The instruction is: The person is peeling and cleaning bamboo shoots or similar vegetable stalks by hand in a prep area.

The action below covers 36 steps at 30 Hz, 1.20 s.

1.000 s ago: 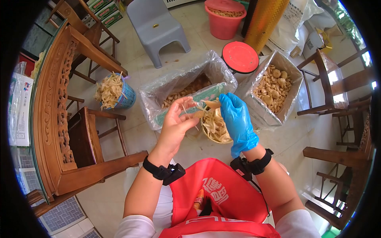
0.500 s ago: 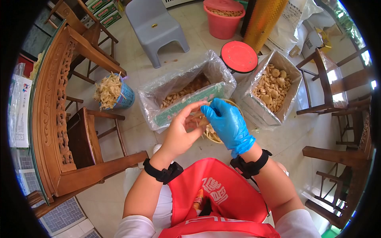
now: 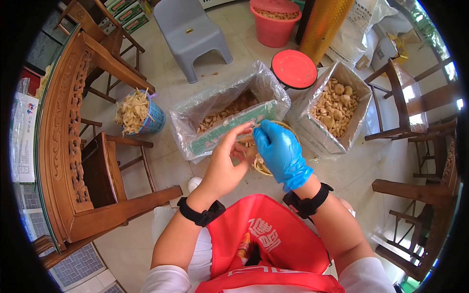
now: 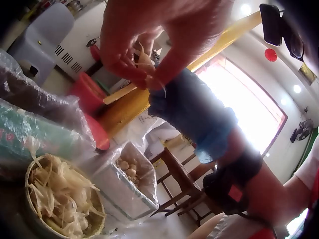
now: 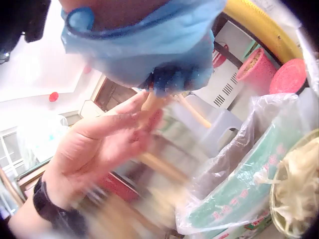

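While the bare left hand (image 3: 225, 161) and blue-gloved right hand (image 3: 278, 151) both pinch a small pale husked piece (image 4: 144, 62), tugging unevenly could drop it outside the round husk-filled basket (image 4: 60, 196) beneath the fingers.

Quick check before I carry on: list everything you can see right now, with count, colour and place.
Small tan piece: one, pinched between both hands.
Round basket: one, pale shreds inside, below the hands.
Plastic-lined box: one, brown pieces, ahead of the hands.
Second lined box: one, tan lumps, to the right.
Blue basket: one, pale strips, to the left.
Red lid: one, between the boxes.
Pink bucket: one, far side.
Grey stool: one, far side.
Wooden chairs: several, brown, both sides.
Red apron: one, on the person.
Left hand: bare.
Right hand: blue glove.
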Tool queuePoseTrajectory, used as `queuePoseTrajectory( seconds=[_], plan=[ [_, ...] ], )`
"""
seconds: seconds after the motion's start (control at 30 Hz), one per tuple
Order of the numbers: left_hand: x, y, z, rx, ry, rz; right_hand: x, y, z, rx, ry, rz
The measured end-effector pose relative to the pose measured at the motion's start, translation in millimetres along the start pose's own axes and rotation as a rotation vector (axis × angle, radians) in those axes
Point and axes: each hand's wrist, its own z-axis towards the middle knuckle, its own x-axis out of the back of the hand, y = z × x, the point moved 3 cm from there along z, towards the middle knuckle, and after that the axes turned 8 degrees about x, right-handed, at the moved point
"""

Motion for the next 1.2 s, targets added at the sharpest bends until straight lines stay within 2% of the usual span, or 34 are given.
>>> queuePoseTrajectory(
  seconds=[0.03,0.1,0.13,0.2,0.27,0.33,0.47,0.6,0.67,0.83,0.93,1.0,1.07,1.2],
  plan=[
    [0.7,-0.3,0.1,0.000,0.000,0.000,0.1,0.2,1.2,0.000,0.000,0.000],
    [6.1,-4.6,0.7,0.085,0.072,-0.127,4.5,2.2,3.8,-0.051,0.161,0.035],
    [7.4,-6.8,1.5,0.085,0.073,-0.127,5.3,2.6,5.3,-0.050,0.160,0.036],
    [12.1,-13.9,3.3,0.120,0.148,-0.235,10.5,9.1,6.5,-0.170,0.237,0.143],
    [14.2,-16.6,4.7,0.158,0.115,-0.234,6.7,20.1,6.6,-0.196,0.278,0.257],
    [14.6,-17.4,5.6,0.196,0.081,-0.233,8.9,19.0,7.2,-0.335,0.314,0.619],
    [12.4,-14.1,5.7,0.178,0.032,-0.240,7.8,17.1,7.5,-0.423,0.275,0.715],
    [10.3,-9.3,6.4,0.208,0.041,-0.282,4.3,19.4,6.9,-0.405,0.250,0.700],
    [11.6,-11.7,6.0,0.231,0.019,-0.305,2.8,16.3,5.5,-0.428,0.165,0.691],
    [10.1,-17.7,6.6,0.286,0.011,-0.292,1.4,17.9,3.2,-0.380,0.150,0.689],
    [10.6,-18.1,6.3,0.263,0.107,-0.144,2.0,19.1,3.9,-0.384,0.160,0.743],
    [12.0,-22.4,6.5,0.180,0.187,0.063,3.6,15.6,4.6,-0.385,0.163,0.765],
    [12.3,-32.9,7.3,0.185,0.157,0.099,3.9,7.2,4.7,-0.453,0.085,0.864],
    [9.7,-38.7,9.1,0.203,0.126,0.168,3.1,6.1,4.0,-0.404,-0.047,0.920]
  ],
)
